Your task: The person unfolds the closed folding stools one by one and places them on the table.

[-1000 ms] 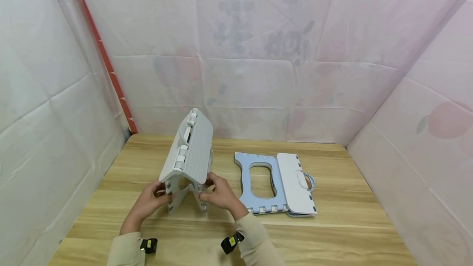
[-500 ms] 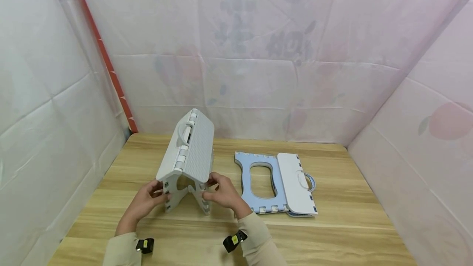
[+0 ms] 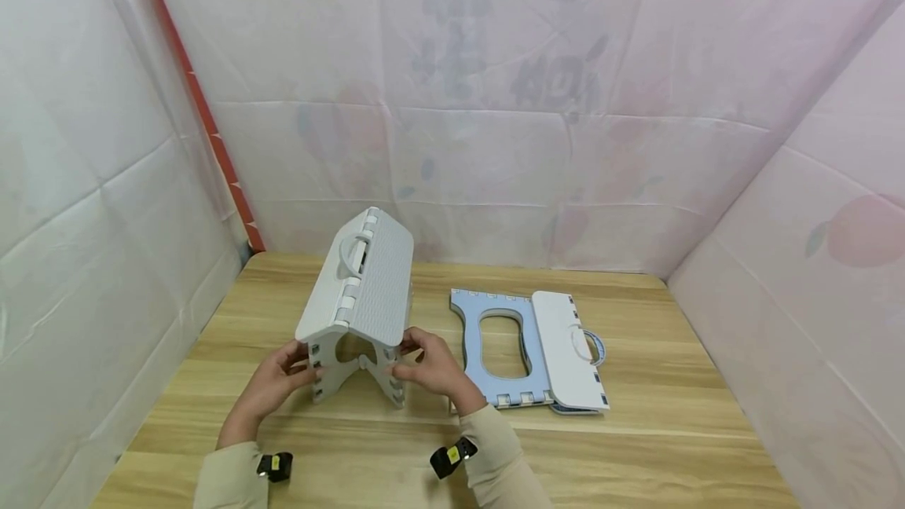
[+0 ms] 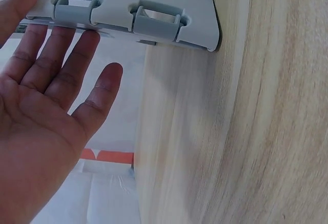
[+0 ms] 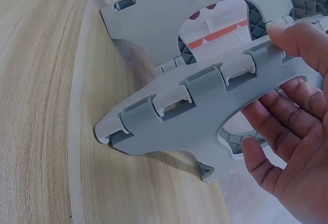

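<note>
A grey-white folding step stool [image 3: 385,281] stands partly unfolded on the left half of the table. Its two seat halves slope down like a roof from the middle hinge, where a loop handle sticks up. Below, the leg panels are spread apart. My left hand [image 3: 272,383] pinches the left leg panel by its hinged edge, thumb on the near face and fingers behind, as the left wrist view also shows. On the opposite leg panel, my right hand [image 3: 438,375] grips the edge, with the thumb [image 5: 297,39] on top and the other fingers beneath.
To the right, a second folding stool [image 3: 558,344], blue and white, lies folded flat on the wooden table [image 3: 636,454]. White printed sheeting [image 3: 481,155] walls the back and both sides. A red strip [image 3: 205,112] runs down the back left corner.
The stool's leg panels have spread a little farther apart and its seat halves slope less steeply. My left hand has moved slightly left, my right hand slightly right. The blue stool stays put.
</note>
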The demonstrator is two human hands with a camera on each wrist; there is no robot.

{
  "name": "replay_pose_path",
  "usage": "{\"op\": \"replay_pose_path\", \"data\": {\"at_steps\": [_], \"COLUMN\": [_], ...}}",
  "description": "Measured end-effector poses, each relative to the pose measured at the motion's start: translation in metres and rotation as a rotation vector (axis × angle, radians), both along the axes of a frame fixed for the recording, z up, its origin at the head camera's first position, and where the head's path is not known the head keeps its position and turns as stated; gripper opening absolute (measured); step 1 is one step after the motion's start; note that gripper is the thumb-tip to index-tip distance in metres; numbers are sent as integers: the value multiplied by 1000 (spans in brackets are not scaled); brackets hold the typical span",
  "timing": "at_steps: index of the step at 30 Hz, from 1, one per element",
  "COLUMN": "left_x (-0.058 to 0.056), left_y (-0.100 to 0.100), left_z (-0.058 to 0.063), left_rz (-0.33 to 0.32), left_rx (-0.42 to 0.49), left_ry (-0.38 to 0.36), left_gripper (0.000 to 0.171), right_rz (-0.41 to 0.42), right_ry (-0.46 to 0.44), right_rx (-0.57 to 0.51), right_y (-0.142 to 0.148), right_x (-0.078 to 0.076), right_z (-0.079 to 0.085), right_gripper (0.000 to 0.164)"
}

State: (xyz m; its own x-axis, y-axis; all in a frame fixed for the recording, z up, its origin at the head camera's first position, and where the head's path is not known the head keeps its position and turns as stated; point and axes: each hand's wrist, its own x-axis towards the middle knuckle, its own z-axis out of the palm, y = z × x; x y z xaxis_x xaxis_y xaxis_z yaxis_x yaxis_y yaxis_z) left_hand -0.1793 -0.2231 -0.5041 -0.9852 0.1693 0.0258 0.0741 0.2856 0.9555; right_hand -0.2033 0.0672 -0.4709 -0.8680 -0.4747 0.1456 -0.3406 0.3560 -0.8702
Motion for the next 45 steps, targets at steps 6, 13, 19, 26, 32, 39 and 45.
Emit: {"op": "replay_pose_path", "data": {"at_steps": [6, 13, 19, 26, 32, 39, 45], "left_x": [-2, -4, -5, -6, -6, -4, -1], "left_y": [-1, -2, -3, -7, -7, -5, -2], "left_z": [0, -2, -3, -5, -6, -7, -5], "left_rz": [-2, -6, -3, -7, -20, -19, 2], "left_rx": [-5, 12, 22, 33, 63, 80, 58], "left_ry": [12, 13, 19, 23, 37, 37, 44], "left_gripper": [48, 46, 47, 45, 46, 47, 46], "right_rz": [2, -3, -8, -9, 3, -7, -20], "right_ry": [-14, -4, -5, -21, -34, -13, -20], "right_rx": [-12, -18, -34, -29, -67, -65, -66], "right_y": [3, 8, 9, 6, 5, 5, 4], "right_x": [2, -5, -9, -9, 4, -4, -7], "right_z": [5, -5, -8, -7, 19, -2, -11], "right_gripper": [28, 28, 29, 28, 28, 29, 31]}}
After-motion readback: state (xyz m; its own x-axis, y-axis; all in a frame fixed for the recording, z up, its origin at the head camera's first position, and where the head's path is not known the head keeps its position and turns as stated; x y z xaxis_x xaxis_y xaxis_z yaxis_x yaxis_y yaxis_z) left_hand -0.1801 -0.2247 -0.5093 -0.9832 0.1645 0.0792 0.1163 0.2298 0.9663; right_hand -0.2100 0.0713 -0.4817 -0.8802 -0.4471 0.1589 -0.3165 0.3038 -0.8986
